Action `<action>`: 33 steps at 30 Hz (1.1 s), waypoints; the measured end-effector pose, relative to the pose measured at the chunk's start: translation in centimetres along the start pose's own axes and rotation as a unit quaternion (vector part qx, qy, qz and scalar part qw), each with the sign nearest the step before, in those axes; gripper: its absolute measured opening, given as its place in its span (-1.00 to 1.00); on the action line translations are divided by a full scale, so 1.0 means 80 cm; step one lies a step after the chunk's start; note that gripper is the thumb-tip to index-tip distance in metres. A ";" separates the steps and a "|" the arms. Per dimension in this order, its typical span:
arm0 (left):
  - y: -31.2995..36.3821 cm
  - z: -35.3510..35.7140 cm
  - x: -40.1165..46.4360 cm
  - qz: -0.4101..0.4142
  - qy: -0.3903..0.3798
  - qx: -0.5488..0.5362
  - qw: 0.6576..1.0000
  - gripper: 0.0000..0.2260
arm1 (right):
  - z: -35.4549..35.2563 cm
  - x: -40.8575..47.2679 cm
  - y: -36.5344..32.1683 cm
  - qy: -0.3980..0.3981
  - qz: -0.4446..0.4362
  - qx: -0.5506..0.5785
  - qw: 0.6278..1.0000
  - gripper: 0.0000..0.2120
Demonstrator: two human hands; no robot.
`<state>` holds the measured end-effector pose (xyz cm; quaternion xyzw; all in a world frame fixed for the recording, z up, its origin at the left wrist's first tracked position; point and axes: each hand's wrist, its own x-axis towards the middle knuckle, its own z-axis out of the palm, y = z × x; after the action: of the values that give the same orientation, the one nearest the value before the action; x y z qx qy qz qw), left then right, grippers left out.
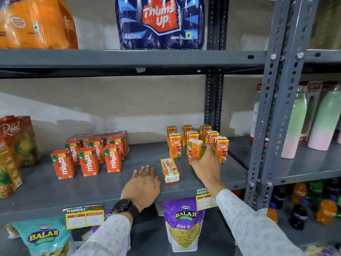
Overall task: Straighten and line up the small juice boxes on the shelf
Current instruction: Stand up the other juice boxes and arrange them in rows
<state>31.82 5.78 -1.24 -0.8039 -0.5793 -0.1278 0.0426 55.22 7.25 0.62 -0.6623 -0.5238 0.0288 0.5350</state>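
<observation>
Several small orange Real juice boxes (175,145) stand in rows at the right of the grey shelf (46,185). My right hand (207,163) grips one of them, a tilted Real box (195,149) at the front of the middle row. Another small juice box (170,170) lies flat on its back, straw side up, nearer the shelf's front edge. My left hand (143,185) rests palm down on the shelf just left of that lying box, fingers together, holding nothing.
Red Maaza juice boxes (88,160) stand in rows to the left. Large Real cartons (16,141) are at the far left. A steel upright (273,126) bounds the shelf on the right, with bottles (323,122) beyond. Snack bags (184,226) hang below.
</observation>
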 end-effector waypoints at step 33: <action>0.001 -0.002 -0.002 -0.002 -0.017 -0.005 1.000 -0.46 | -0.065 0.060 -0.041 -0.206 -0.214 -0.167 0.940 -0.52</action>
<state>31.82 5.59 -1.08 -0.8048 -0.5811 -0.1173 0.0282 58.29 6.83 7.79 -0.5938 -0.7494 -0.0384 0.2906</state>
